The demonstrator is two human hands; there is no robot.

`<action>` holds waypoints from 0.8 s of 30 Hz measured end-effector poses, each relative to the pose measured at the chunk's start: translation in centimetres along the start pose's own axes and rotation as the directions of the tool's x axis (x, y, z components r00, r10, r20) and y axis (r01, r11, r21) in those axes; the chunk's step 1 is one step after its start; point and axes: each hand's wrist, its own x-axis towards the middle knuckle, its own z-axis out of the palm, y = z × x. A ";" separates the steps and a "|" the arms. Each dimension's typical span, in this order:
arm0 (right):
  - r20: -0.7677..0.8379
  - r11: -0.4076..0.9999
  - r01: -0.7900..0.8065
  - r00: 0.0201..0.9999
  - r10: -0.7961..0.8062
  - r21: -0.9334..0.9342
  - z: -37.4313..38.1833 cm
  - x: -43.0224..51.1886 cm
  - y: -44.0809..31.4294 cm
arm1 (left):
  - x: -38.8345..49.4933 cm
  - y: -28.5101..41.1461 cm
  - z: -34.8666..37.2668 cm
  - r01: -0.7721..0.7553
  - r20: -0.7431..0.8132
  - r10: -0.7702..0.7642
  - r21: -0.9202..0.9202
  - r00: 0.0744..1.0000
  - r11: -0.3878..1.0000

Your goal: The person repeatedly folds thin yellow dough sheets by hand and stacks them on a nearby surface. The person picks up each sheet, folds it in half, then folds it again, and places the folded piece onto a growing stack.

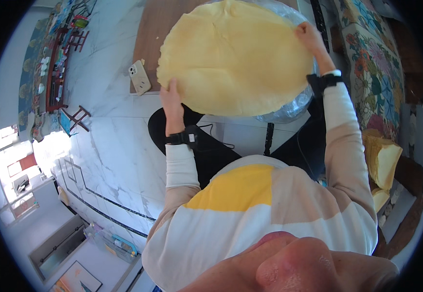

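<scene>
A large, thin, round yellow pancake-like sheet (pixel 233 62) is stretched out between my hands. Its edge is slightly ragged, with creases near the far side and across the middle. My left hand (pixel 171 98) pinches its near left edge, thumb on top. At the right edge, my right hand (pixel 308 36) grips the sheet with fingers curled. Beneath and to the right of the sheet, clear plastic wrapping (pixel 291 107) shows; what it covers is hidden. Part of a brown wooden board or tabletop (pixel 156 33) lies under the sheet's left side.
A phone in a pale case (pixel 140 77) lies at the tabletop's left corner. To the right stands a floral-covered seat (pixel 372 73), with folded stacks of similar yellow sheets (pixel 383 160) nearer me. A small folding stool (pixel 74 118) stands on the marble-patterned floor (pixel 116 146) at left.
</scene>
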 end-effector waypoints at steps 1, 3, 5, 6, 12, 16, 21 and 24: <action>-0.165 0.999 0.017 0.986 -0.025 -0.045 -1.2 0.0 0.8 | 0.1 0.0 -0.2 0.033 0.046 -0.030 -0.073 0.999 0.997; -0.299 0.987 0.079 0.947 -0.117 -0.136 -2.7 -0.3 1.2 | -0.4 -0.4 -0.3 0.137 0.070 -0.125 -0.213 0.990 0.967; -0.369 0.928 0.168 0.882 -0.291 -0.331 -2.5 -3.8 0.3 | -2.4 -1.7 0.1 0.166 0.062 -0.156 -0.205 0.986 0.965; -0.381 0.887 0.186 0.851 -0.361 -0.423 -1.9 -6.3 -0.5 | -3.8 -2.5 0.3 0.182 0.065 -0.172 -0.194 0.983 0.964; -0.162 0.911 0.367 0.903 -0.397 -0.188 4.4 -20.0 -5.7 | -12.4 -5.4 1.2 0.271 0.135 -0.250 -0.162 0.959 0.949; -0.155 0.810 0.481 0.820 -0.551 -0.336 5.3 -20.6 -4.6 | -16.9 -4.0 1.6 0.354 0.202 -0.320 -0.167 0.926 0.920; -0.012 0.773 0.491 0.841 -0.541 -0.401 5.6 -19.7 -3.0 | -18.8 -1.1 2.5 0.465 0.246 -0.414 -0.205 0.876 0.861; 0.026 0.764 0.531 0.826 -0.562 -0.367 5.0 -21.3 -4.9 | -18.8 0.6 3.4 0.388 0.231 -0.344 -0.183 0.910 0.903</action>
